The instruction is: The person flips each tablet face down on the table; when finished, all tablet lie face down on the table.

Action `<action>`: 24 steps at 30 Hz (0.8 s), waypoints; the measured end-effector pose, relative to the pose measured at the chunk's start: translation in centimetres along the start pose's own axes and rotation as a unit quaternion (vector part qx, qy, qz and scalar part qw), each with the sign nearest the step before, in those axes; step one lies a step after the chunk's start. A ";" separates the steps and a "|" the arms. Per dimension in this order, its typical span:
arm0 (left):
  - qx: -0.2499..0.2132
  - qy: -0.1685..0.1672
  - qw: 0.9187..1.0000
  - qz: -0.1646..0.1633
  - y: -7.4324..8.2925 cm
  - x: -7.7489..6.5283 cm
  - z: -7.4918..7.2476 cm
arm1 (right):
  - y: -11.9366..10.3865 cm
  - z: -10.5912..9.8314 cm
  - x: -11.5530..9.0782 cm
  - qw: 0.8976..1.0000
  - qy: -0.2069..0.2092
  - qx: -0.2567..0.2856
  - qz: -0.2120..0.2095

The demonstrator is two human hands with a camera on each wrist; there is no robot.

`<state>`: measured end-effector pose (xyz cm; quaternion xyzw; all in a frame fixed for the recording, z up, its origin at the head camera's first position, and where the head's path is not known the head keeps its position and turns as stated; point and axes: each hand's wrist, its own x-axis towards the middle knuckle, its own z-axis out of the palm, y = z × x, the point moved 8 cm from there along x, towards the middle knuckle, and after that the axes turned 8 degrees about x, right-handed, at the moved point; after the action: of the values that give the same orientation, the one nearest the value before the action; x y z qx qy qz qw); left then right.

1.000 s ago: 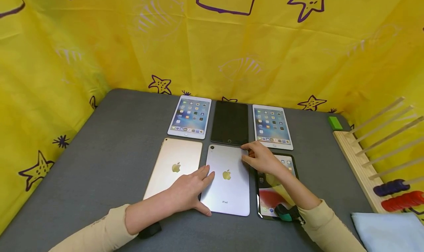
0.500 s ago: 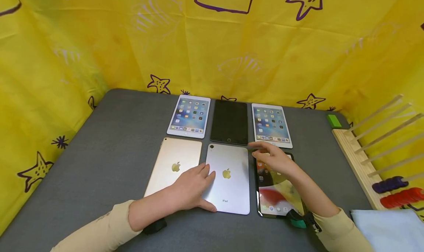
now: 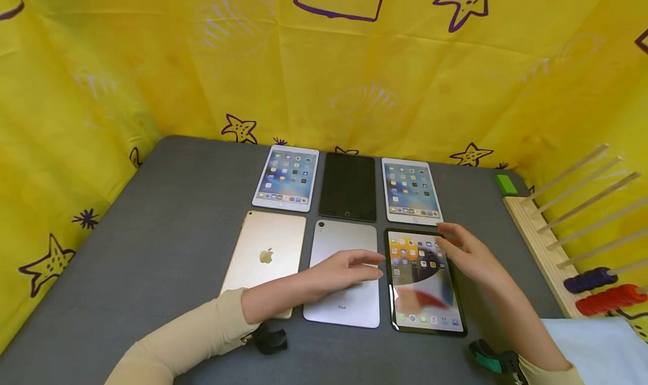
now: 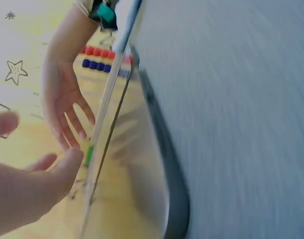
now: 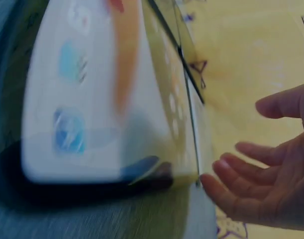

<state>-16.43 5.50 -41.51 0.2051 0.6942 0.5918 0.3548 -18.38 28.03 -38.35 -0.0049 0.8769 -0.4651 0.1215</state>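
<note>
Two rows of tablets lie flat on the grey table. My left hand (image 3: 344, 269) is over the silver tablet (image 3: 339, 312), which lies back up in the middle of the near row; its fingers point right, toward the black-framed tablet (image 3: 420, 283) with its screen lit. My right hand (image 3: 471, 255) is at that tablet's upper right edge, fingers loosely bent and nothing held. In the left wrist view my left thumb and fingers (image 4: 67, 167) are apart with nothing between them. To the left lies a gold tablet (image 3: 268, 244), back up, partly under my left forearm.
Behind are a white tablet (image 3: 287, 177), a dark-screened tablet (image 3: 347, 185) and another white tablet (image 3: 412, 191). On the right stand a wooden bead rack (image 3: 536, 250), a green block (image 3: 505, 185) and a pale blue cloth (image 3: 592, 345). A yellow curtain (image 3: 304, 81) borders the table.
My right hand has moved right, from the silver tablet's top corner to the black-framed tablet's right side. My left hand has left the silver tablet's left edge and moved right across it.
</note>
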 end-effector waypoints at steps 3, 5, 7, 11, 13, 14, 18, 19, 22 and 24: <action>-0.189 0.002 0.980 -0.056 -0.8 0.9 1.1 | 1.6 -0.6 -0.7 0.999 0.004 -0.037 0.029; -0.270 0.007 0.960 -0.079 -1.2 1.3 1.7 | 2.6 -0.7 -1.0 0.999 0.000 -0.034 0.038; -0.307 0.012 0.948 -0.087 -1.4 1.5 2.1 | 3.3 -0.7 -1.3 0.999 -0.005 -0.021 0.043; -0.332 0.009 0.939 -0.088 -1.6 1.7 2.3 | 4.1 -0.6 -1.7 0.998 -0.012 0.036 0.044; -0.336 0.006 0.938 -0.086 -1.6 1.7 2.3 | 4.3 -0.5 -1.7 0.997 -0.019 0.062 0.044; -0.337 0.005 0.938 -0.085 -1.6 1.6 2.3 | 4.3 -0.4 -1.7 0.996 -0.024 0.074 0.046; -0.341 0.003 0.936 -0.084 -1.6 1.6 2.2 | 4.3 -0.2 -1.6 0.991 -0.053 0.107 0.059; -0.342 0.001 0.936 -0.083 -1.6 1.6 2.2 | 4.3 -0.2 -1.6 0.990 -0.059 0.111 0.062; -0.342 0.000 0.936 -0.080 -1.6 1.7 2.0 | 4.3 -0.2 -1.4 0.987 -0.075 0.126 0.066; -0.343 -0.001 0.936 -0.079 -1.6 1.8 1.9 | 4.3 -0.2 -1.3 0.985 -0.084 0.135 0.065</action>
<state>-15.98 7.70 -43.64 0.0160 0.4626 0.7637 0.4500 -16.71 30.78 -41.47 0.0298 0.7911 -0.5684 0.2241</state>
